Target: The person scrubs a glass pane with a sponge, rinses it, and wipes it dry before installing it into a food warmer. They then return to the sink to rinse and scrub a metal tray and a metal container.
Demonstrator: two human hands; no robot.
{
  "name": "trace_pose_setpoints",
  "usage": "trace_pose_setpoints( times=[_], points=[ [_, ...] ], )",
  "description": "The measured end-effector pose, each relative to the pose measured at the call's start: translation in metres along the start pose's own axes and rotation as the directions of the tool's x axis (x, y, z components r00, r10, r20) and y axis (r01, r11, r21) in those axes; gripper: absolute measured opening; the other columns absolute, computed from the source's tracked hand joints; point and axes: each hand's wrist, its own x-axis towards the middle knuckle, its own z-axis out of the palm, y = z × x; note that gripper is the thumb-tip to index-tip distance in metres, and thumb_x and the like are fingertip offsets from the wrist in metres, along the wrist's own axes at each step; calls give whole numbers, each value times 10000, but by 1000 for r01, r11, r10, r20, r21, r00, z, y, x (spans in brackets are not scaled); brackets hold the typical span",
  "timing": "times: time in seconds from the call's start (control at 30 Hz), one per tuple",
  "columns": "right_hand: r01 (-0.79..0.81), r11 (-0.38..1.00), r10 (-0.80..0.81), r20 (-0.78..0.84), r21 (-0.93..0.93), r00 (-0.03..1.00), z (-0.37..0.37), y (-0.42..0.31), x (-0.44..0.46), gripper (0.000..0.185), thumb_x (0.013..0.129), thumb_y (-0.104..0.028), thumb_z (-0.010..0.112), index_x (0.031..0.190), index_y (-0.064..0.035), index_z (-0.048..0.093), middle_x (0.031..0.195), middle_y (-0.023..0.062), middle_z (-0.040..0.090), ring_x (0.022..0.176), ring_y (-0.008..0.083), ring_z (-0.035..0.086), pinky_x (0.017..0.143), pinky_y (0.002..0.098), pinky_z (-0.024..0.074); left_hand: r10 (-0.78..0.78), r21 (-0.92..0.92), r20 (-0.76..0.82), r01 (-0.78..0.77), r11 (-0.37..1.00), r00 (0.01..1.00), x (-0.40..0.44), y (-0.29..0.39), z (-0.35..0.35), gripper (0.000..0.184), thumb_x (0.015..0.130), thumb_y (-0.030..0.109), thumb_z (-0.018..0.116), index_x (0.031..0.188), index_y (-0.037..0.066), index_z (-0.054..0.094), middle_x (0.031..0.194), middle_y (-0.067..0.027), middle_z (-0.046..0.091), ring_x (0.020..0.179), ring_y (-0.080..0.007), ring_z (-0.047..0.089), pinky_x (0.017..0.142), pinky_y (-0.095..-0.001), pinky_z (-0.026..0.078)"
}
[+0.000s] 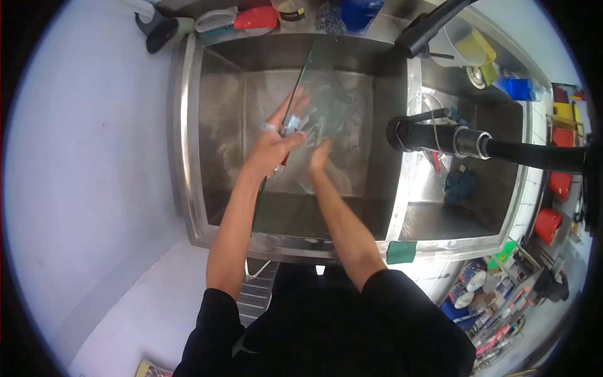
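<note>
A large clear glass pane with a green edge stands tilted in the left basin of a steel sink. My left hand grips the pane's left edge, thumb on the near face and fingers seen past the edge. Something small and whitish-blue is at that hand, too unclear to name. My right hand is at the pane's surface near its middle; its fingers are partly hidden and blurred, and whether it holds anything is unclear. Whitish smears of foam or water show on the glass.
A black faucet reaches over the divider from the right. Brushes, a red item and a blue container line the back ledge. Dark cloths lie in the right basin; a green pad is on the front rim.
</note>
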Motion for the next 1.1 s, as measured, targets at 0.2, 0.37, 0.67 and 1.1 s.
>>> trace_pose_setpoints(
  times=[0.2, 0.37, 0.67, 1.1],
  points=[
    [469, 856, -457, 105, -220, 883, -20, -51, 80, 506, 1043, -298, 268, 1444, 3, 337, 1528, 213, 287, 1427, 328, 260, 1155, 364, 233, -58, 36, -118, 62, 997, 991, -13, -7, 8, 753, 867, 33, 624, 1523, 154, 276, 1492, -77, 418, 1227, -135, 505, 971, -248, 416],
    [-53, 880, -3, -117, -473, 993, -69, 160, 37, 452, 1024, -210, 319, 1417, 10, 368, 1544, 219, 249, 1440, 346, 218, 1164, 373, 208, -80, -49, -130, 75, 996, 988, -9, -13, 4, 614, 982, 269, 552, 1520, 157, 278, 1499, -98, 399, 1282, -234, 469, 1035, -297, 391],
    [-27, 999, 27, -30, 19, 999, -45, 17, 111, 533, 1015, -319, 311, 1447, -9, 345, 1481, 156, 377, 1379, 264, 336, 1145, 354, 233, -154, -50, -120, 149, 988, 981, -10, -6, 7, 636, 994, 408, 475, 1537, 199, 215, 1527, -96, 358, 1332, -358, 425, 1061, -477, 365],
    [409, 902, -414, -9, -138, 910, 0, -49, 153, 527, 1019, -272, 355, 1477, -15, 309, 1509, 203, 344, 1405, 307, 323, 1150, 353, 225, -165, -72, -137, 156, 985, 977, -11, -9, 13, 615, 1006, 376, 463, 1537, 185, 218, 1532, -96, 346, 1324, -332, 432, 1052, -435, 377]
  ],
)
